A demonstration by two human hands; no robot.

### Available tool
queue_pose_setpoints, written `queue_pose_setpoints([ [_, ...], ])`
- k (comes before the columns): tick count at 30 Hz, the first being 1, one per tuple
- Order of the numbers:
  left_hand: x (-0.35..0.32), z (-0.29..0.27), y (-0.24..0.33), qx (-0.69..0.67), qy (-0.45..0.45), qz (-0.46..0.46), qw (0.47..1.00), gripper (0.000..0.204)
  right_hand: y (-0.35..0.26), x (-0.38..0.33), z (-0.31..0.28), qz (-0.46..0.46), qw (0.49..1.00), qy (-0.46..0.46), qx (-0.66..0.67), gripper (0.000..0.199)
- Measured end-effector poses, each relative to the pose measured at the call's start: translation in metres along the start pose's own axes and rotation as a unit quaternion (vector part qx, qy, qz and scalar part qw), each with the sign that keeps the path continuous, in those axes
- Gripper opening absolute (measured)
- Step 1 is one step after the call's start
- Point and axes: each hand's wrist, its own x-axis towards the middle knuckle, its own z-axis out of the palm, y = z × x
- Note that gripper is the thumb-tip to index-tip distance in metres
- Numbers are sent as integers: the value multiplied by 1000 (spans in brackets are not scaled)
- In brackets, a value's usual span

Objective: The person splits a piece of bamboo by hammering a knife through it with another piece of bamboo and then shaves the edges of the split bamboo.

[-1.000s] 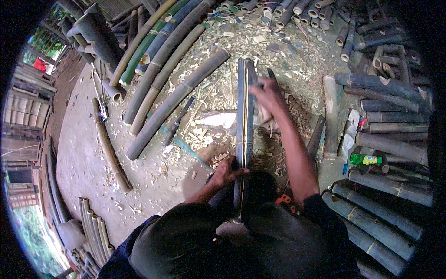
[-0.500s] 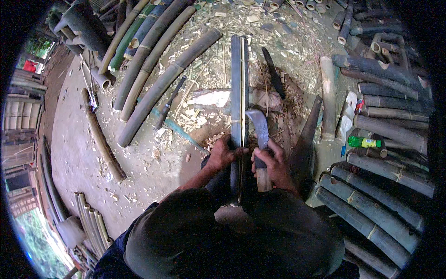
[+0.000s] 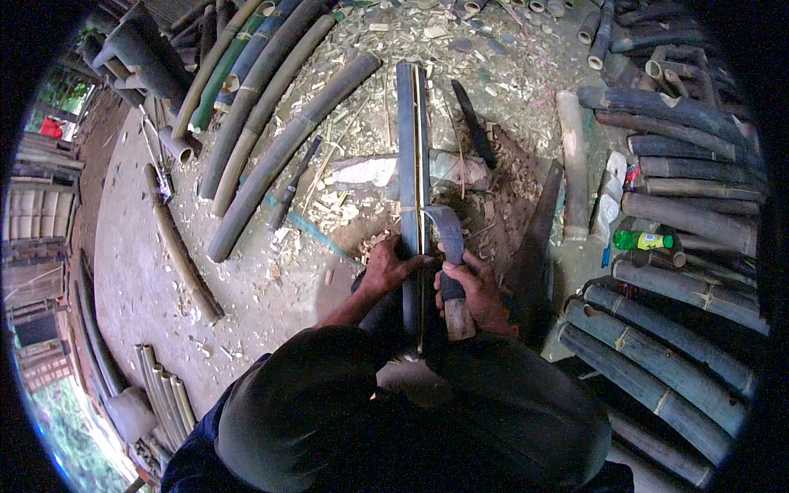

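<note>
A long dark bamboo pole (image 3: 408, 148), split lengthwise, runs from my lap away toward the top of the view. My left hand (image 3: 386, 267) grips its near part from the left side. My right hand (image 3: 477, 289) is closed around the wooden handle of a curved-bladed knife (image 3: 445, 232), whose blade hooks left into the split of the pole just beyond my fingers. Both hands sit close together, right above my knees.
Thick bamboo poles (image 3: 271, 156) lie fanned out at the upper left, and a stack of dark poles (image 3: 682, 205) fills the right side. A green bottle (image 3: 643, 240) lies among them. A dark knife (image 3: 473, 123) and wood chips litter the ground.
My right hand came back from far up the pole, took up the knife and now presses its blade into the split. My left hand has stayed on the pole.
</note>
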Motion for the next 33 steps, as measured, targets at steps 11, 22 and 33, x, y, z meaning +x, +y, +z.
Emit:
queue_pose_setpoints([
  [11, -4, -5, 3, -25, -25, -5, 999, 54, -85, 149, -4, -130, 991, -3, -17, 30],
  [22, 2, 6, -21, -101, -10, 15, 995, 55, -61, 65, -4, -103, 991, 30, -78, 45],
  [33, 4, 9, -9, -34, 19, -7, 999, 55, -6, -12, -5, -1, 1000, 4, -21, 47],
])
